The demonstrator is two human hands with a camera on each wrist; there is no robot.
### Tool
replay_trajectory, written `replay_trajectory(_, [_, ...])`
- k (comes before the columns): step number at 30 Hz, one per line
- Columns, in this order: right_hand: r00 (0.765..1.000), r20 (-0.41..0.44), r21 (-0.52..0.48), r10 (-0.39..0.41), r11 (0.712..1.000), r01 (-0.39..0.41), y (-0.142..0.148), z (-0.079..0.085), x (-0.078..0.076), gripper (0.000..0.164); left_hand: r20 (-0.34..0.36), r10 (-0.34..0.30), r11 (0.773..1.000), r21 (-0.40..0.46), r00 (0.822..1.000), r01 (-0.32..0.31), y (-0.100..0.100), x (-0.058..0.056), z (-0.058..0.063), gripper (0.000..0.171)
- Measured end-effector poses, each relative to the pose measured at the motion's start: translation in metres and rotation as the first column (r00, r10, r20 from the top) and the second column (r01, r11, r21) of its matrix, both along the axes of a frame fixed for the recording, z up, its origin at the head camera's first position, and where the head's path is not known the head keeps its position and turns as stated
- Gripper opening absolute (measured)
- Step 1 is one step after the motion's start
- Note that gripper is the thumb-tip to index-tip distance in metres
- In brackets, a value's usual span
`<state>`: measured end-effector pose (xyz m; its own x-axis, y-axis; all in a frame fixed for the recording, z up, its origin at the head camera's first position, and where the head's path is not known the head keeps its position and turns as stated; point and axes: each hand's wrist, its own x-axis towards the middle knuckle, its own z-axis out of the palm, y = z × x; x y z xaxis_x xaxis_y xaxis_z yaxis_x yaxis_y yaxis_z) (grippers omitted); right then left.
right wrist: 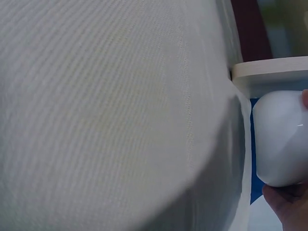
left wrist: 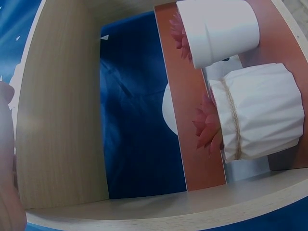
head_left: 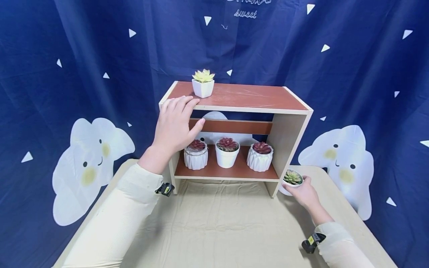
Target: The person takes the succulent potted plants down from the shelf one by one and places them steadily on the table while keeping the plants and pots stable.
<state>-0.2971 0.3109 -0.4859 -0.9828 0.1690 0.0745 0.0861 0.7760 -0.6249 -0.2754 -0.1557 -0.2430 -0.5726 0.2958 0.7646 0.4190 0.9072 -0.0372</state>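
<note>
My left hand [head_left: 175, 126] rests on the top front edge of a small two-level shelf [head_left: 248, 96], fingers extended and thumb spread. Just beyond its fingertips stands a white angular pot with a yellow-green succulent [head_left: 203, 83]. Down at the shelf's right side, my right hand [head_left: 305, 193] grips a round white pot with a green succulent [head_left: 292, 178]. In the right wrist view this smooth pot [right wrist: 280, 139] sits between thumb and fingers, close to the side panel. On the lower board are three red succulents in white pots: left [head_left: 196, 158], middle [head_left: 227, 158], right [head_left: 260, 159].
The shelf stands on a table [head_left: 214, 223] with a beige cloth. Behind hangs a dark blue curtain [head_left: 151, 48] with white triangles and smiling clouds. In the left wrist view, twine [left wrist: 233, 118] circles the left pot. A brown rail [head_left: 234, 126] crosses the shelf's back.
</note>
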Motion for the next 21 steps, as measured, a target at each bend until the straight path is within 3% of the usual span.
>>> replay_trajectory(21, [1.000, 0.023, -0.010, -0.011, 1.000, 0.012, 0.0003, -0.0087, 0.0007, 0.108, -0.016, -0.007, 1.000, 0.003, 1.000, 0.007, 0.0001, -0.0009, -0.0011, 0.061])
